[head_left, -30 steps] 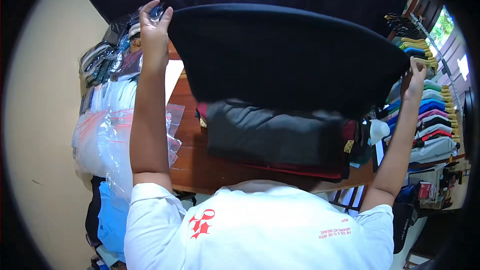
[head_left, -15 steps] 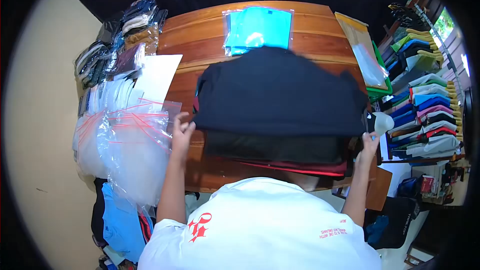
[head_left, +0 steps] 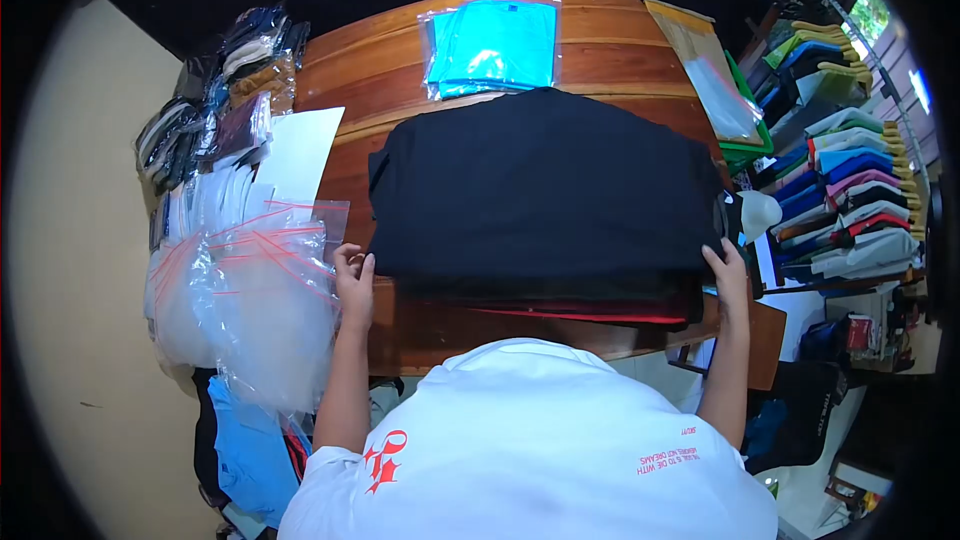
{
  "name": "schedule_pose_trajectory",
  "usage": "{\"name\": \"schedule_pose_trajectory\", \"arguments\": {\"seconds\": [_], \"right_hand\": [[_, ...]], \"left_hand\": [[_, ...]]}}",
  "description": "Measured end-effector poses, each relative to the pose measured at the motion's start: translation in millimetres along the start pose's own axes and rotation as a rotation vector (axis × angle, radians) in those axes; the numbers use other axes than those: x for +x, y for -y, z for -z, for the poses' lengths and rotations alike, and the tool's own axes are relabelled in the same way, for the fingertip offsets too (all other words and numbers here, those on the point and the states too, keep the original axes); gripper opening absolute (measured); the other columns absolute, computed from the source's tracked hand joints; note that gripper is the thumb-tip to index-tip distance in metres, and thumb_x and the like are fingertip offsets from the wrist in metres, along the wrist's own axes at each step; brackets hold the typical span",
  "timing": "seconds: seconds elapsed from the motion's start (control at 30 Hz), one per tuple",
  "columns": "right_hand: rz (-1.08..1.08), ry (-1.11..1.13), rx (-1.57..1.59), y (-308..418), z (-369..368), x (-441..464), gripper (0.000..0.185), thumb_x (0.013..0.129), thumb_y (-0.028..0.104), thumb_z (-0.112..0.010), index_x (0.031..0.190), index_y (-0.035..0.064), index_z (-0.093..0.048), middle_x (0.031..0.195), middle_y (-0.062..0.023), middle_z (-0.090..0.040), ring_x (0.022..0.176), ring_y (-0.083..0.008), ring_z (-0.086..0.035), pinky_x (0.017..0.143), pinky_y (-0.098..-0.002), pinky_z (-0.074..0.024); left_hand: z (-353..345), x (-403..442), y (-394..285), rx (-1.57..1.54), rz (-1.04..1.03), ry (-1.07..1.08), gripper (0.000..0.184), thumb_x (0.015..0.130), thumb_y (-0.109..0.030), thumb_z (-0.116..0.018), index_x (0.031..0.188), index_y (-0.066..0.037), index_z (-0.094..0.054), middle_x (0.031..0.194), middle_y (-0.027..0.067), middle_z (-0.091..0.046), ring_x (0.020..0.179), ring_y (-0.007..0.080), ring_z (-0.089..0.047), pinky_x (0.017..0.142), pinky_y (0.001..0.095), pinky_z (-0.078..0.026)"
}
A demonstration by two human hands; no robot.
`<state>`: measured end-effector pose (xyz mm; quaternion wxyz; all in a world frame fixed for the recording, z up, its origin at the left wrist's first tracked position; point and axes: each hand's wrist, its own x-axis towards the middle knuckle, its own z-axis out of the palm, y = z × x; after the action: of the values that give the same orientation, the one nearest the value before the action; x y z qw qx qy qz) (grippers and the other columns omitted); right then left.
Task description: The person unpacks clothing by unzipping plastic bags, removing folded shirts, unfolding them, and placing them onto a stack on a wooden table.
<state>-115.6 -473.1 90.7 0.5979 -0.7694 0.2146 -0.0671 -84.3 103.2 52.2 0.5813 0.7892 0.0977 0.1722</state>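
Observation:
A black shirt [head_left: 545, 190] lies spread and smooth over a stack of folded dark and red garments [head_left: 600, 312]. My left hand [head_left: 356, 285] is at the shirt's near left corner, its thumb next to the cloth and the fingers apart, slightly curled. At the near right corner, my right hand [head_left: 732, 275] has thumb and forefinger spread beside the shirt's edge. Neither hand appears to grip the cloth. Just beyond the shirt are bright blue folded garments in clear plastic [head_left: 495, 45].
Clear plastic bags with red seal lines [head_left: 265, 300] lie on the left, near a white sheet [head_left: 305, 155] and packaged clothes [head_left: 250, 70]. A green tray [head_left: 750, 145] is at the table's [head_left: 590, 15] right edge. Shirts hang on a rack [head_left: 860, 180] farther right.
The black shirt has come down flat over the stack, covering more of the dark garment beneath. My hands have let go of its near edge, and the fingers have spread.

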Motion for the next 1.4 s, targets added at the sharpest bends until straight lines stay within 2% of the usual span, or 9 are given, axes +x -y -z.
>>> {"name": "schedule_pose_trajectory", "arguments": {"seconds": [0.3, 0.5, 0.67, 0.77, 0.83, 1.0, 1.23, 1.3, 1.4], "right_hand": [[-0.127, 0.203, -0.002, -72.0, 12.2, -22.8, 0.035, 0.087, 0.013, -0.062, 0.118, -0.0014, -0.055, 0.111, -0.0073, -0.062, 0.101, -0.014, -0.056, 0.095, -0.0264, -0.0399], [-0.308, 0.249, 0.103, -66.8, 15.8, -8.0, 0.042, 0.09, 0.02, -0.06, 0.124, -0.0043, -0.054, 0.118, -0.0089, -0.062, 0.105, -0.0159, -0.058, 0.096, -0.0276, -0.0401], [-0.14, 0.086, 0.386, -0.1, 8.4, -21.9, 0.04, 0.087, 0.014, -0.062, 0.124, -0.001, -0.054, 0.118, -0.0074, -0.062, 0.107, -0.0155, -0.057, 0.1, -0.0294, -0.038], [-0.096, 0.091, 0.255, -23.9, 35.5, -11.2, 0.014, 0.087, 0.013, -0.062, 0.098, 0.007, -0.055, 0.09, 0.0004, -0.058, 0.085, -0.0086, -0.052, 0.084, -0.0245, -0.0381], [-0.096, 0.136, 0.085, -23.2, 40.5, -15.6, 0.023, 0.086, 0.01, -0.062, 0.083, 0.0133, -0.04, 0.073, 0.0054, -0.04, 0.07, -0.0042, -0.038, 0.068, -0.0212, -0.0306], [-0.198, 0.141, 0.0, -22.6, 27.9, -38.5, 0.024, 0.085, 0.006, -0.061, 0.102, 0.009, -0.045, 0.078, 0.0027, -0.05, 0.075, -0.0067, -0.045, 0.071, -0.0216, -0.036], [-0.109, 0.133, -0.306, -73.7, 64.3, -38.8, 0.004, 0.084, 0.004, -0.059, 0.087, 0.0024, -0.06, 0.07, 0.0018, -0.05, 0.068, -0.008, -0.046, 0.064, -0.023, -0.0388], [-0.036, -0.046, -0.44, -59.6, 47.9, -37.6, 0.005, 0.085, 0.006, -0.059, 0.09, 0.0036, -0.061, 0.072, -0.0013, -0.052, 0.068, -0.0111, -0.048, 0.065, -0.0248, -0.0407], [0.194, -0.272, -0.423, -17.1, -16.0, -31.4, 0.008, 0.085, 0.007, -0.058, 0.092, 0.0038, -0.06, 0.082, -0.0082, -0.059, 0.076, -0.0184, -0.057, 0.072, -0.0285, -0.0462]], "left_hand": [[-1.2, -44.3, 69.3, 0.049, 0.207, 0.149, 0.021, 0.092, -0.004, -0.056, 0.111, -0.006, -0.047, 0.09, 0.004, -0.06, 0.082, 0.0099, -0.057, 0.077, 0.0239, -0.044], [1.0, -40.9, 73.1, 0.108, 0.236, 0.177, 0.022, 0.092, -0.004, -0.056, 0.113, -0.006, -0.047, 0.091, 0.0036, -0.059, 0.082, 0.0086, -0.055, 0.075, 0.0226, -0.043], [0.2, -41.1, 57.4, 0.09, 0.183, 0.127, 0.023, 0.092, -0.003, -0.056, 0.112, -0.007, -0.047, 0.095, 0.0033, -0.057, 0.081, 0.0085, -0.055, 0.07, 0.0221, -0.045], [3.7, -39.2, 53.2, 0.083, 0.199, 0.11, 0.023, 0.092, -0.003, -0.056, 0.112, -0.008, -0.047, 0.096, 0.0029, -0.057, 0.081, 0.0089, -0.056, 0.067, 0.0223, -0.046], [6.1, -37.2, 56.6, 0.09, 0.19, 0.095, 0.023, 0.092, -0.004, -0.056, 0.112, -0.008, -0.047, 0.096, 0.0028, -0.056, 0.082, 0.0092, -0.056, 0.065, 0.0225, -0.046], [10.9, -36.0, 70.8, 0.077, 0.212, 0.089, 0.025, 0.091, -0.004, -0.057, 0.113, -0.007, -0.047, 0.1, 0.0028, -0.055, 0.086, 0.0112, -0.057, 0.068, 0.0244, -0.048], [20.7, -27.0, 48.9, 0.284, 0.234, 0.193, 0.033, 0.086, -0.005, -0.062, 0.117, -0.008, -0.048, 0.11, 0.0067, -0.054, 0.097, 0.0177, -0.057, 0.081, 0.0321, -0.047], [6.7, -27.5, 12.6, 0.815, -0.122, 0.189, 0.04, 0.081, -0.007, -0.064, 0.119, -0.01, -0.05, 0.116, 0.0088, -0.054, 0.112, 0.0253, -0.051, 0.095, 0.0401, -0.038], [-31.3, -21.9, -23.6, 0.732, -0.399, 0.22, 0.043, 0.079, -0.013, -0.063, 0.12, -0.008, -0.053, 0.126, 0.0114, -0.052, 0.118, 0.0314, -0.047, 0.101, 0.0438, -0.032]]}}
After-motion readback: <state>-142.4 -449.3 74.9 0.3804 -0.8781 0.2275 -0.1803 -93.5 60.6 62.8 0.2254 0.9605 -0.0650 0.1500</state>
